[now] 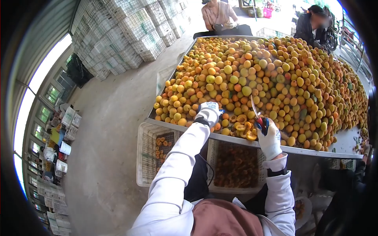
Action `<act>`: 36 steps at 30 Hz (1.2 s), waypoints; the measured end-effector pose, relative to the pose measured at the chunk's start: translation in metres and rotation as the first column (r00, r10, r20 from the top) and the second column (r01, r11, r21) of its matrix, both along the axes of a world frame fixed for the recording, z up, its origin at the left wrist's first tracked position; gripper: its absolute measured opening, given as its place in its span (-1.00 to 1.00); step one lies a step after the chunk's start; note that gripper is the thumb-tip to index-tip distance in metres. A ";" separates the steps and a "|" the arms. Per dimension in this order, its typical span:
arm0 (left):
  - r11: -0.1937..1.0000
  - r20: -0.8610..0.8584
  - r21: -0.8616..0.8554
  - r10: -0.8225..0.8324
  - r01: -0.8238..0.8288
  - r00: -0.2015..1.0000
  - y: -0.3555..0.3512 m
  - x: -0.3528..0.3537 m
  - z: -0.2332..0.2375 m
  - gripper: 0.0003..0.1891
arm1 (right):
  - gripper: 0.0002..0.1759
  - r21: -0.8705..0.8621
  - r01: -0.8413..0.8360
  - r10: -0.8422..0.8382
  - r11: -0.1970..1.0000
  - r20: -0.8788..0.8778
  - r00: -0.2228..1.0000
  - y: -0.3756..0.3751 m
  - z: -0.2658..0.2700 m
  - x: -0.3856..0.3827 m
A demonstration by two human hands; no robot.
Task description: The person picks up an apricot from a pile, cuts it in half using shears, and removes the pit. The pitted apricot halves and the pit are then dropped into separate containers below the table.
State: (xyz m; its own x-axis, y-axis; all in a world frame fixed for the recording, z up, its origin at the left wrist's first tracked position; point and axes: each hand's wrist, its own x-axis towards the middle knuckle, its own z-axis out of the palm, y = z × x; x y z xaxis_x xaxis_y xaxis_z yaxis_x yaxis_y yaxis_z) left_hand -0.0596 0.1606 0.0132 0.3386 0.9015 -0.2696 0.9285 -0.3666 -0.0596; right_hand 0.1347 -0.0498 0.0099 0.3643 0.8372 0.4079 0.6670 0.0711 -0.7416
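Observation:
My right hand (269, 138), in a white glove with blue on the fingers, is closed around the red handle of a knife (255, 105). Its thin curved blade points up and away over the fruit. Below the knife, cut apricot halves (244, 128) lie near the table's front edge. My left hand (209, 112), gloved alike, reaches into the near side of a large heap of whole apricots (252, 70). Its fingers are mostly hidden under the hand, so whether an apricot is in them does not show. The heap covers most of the metal-edged table (311, 152).
Below the table edge stand a white crate (142, 157) with some apricot halves and another crate (236, 188) with darker pieces. Two people (222, 17) sit across the table. Stacked crates (130, 35) rise at the back left. Another person's hand (367, 149) shows far right.

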 end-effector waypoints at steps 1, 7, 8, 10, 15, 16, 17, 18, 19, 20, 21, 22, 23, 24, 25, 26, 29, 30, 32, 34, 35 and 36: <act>0.999 -0.042 -0.003 -0.042 0.042 0.998 0.001 0.007 -0.003 -0.54 | -0.63 -0.008 -0.008 0.008 1.000 -0.009 1.000 0.000 0.000 0.001; 0.999 -0.007 0.024 -0.024 0.025 1.000 -0.005 0.029 -0.011 -0.67 | -0.61 0.005 -0.039 0.039 0.999 -0.030 0.999 0.000 0.002 -0.001; 1.000 0.015 0.009 0.002 -0.002 1.000 -0.004 0.028 -0.012 -0.65 | -0.61 0.011 -0.036 0.036 0.999 -0.028 0.999 0.000 0.001 -0.001; 0.997 0.094 -0.038 0.064 -0.061 0.993 -0.002 0.026 -0.015 -0.54 | -0.61 0.016 -0.037 0.038 0.999 -0.035 0.999 0.000 0.001 -0.001; 0.990 0.239 0.083 -0.134 0.117 0.962 -0.007 0.018 -0.039 -0.50 | -0.64 0.058 -0.045 0.046 0.997 -0.003 0.999 -0.003 0.003 -0.003; 0.973 0.250 0.122 -0.223 0.198 0.942 -0.005 0.018 -0.045 -0.52 | -0.64 0.061 -0.042 0.042 0.997 0.000 0.999 -0.003 0.003 -0.004; 0.972 0.252 0.127 -0.227 0.200 0.941 -0.009 0.022 -0.036 -0.52 | -0.64 0.049 -0.045 0.045 0.998 0.002 0.999 -0.003 0.001 -0.004; 0.985 0.235 0.050 -0.174 0.167 0.956 -0.014 0.028 -0.024 -0.56 | -0.64 0.036 -0.047 0.047 0.998 0.004 0.999 -0.003 0.001 -0.005; 0.991 0.211 -0.028 -0.123 0.132 0.970 -0.020 0.033 -0.013 -0.59 | -0.63 0.016 -0.036 0.036 0.999 0.011 0.999 -0.003 0.003 -0.006; 0.991 0.211 -0.025 -0.127 0.135 0.969 -0.017 0.036 -0.016 -0.59 | -0.63 0.019 -0.034 0.033 0.999 0.012 0.999 -0.003 0.003 -0.005; 0.993 0.173 -0.040 -0.099 0.107 0.980 -0.012 0.041 -0.023 -0.58 | -0.64 0.030 -0.031 0.031 0.999 0.013 0.999 -0.002 0.001 -0.005; 0.995 0.135 -0.054 -0.071 0.079 0.988 -0.007 0.044 -0.030 -0.57 | -0.66 0.040 -0.029 0.028 0.999 0.013 1.000 -0.002 0.000 -0.004; 0.995 0.129 -0.082 -0.053 0.064 0.990 -0.007 0.045 -0.026 -0.52 | -0.66 0.043 -0.027 0.026 0.999 0.014 1.000 -0.001 -0.002 -0.004; 0.995 0.130 -0.079 -0.054 0.065 0.990 -0.009 0.041 -0.024 -0.52 | -0.70 0.076 -0.035 0.037 0.996 -0.021 0.999 -0.001 -0.004 -0.003; 0.998 0.329 -0.056 0.000 0.020 0.944 -0.013 0.033 -0.022 -0.50 | -0.75 0.110 -0.042 0.049 0.993 -0.055 0.997 0.000 -0.004 -0.001; 0.999 0.515 -0.042 0.045 -0.027 0.856 -0.015 0.026 -0.017 -0.47 | -0.75 0.115 -0.039 0.045 0.993 -0.054 0.998 -0.001 0.000 -0.001; 0.840 0.871 -0.461 0.365 0.286 0.330 0.004 0.010 -0.015 -0.55 | -0.83 0.147 -0.139 0.179 0.979 -0.306 0.935 -0.011 0.016 -0.005; 0.727 0.832 -0.541 0.535 0.424 0.144 -0.014 0.002 0.010 -0.56 | -0.83 0.029 -0.186 0.182 0.982 -0.400 0.898 -0.014 0.021 -0.006; 0.667 0.802 -0.472 0.597 0.577 -0.033 -0.037 -0.005 0.026 -0.55 | -0.83 -0.079 -0.242 0.174 0.967 -0.487 0.856 -0.014 0.021 -0.008; 0.588 0.706 -0.289 0.664 0.756 -0.247 -0.064 -0.009 0.035 -0.55 | -0.81 0.094 -0.274 0.289 0.957 -0.367 0.884 -0.012 0.011 -0.012; 0.584 0.692 -0.267 0.670 0.766 -0.270 -0.075 -0.008 0.039 -0.54 | -0.83 0.042 -0.286 0.279 0.957 -0.391 0.877 -0.015 0.017 -0.014; 0.580 0.675 -0.244 0.677 0.777 -0.293 -0.083 -0.008 0.041 -0.53 | -0.83 0.037 -0.284 0.276 0.958 -0.387 0.880 -0.014 0.014 -0.015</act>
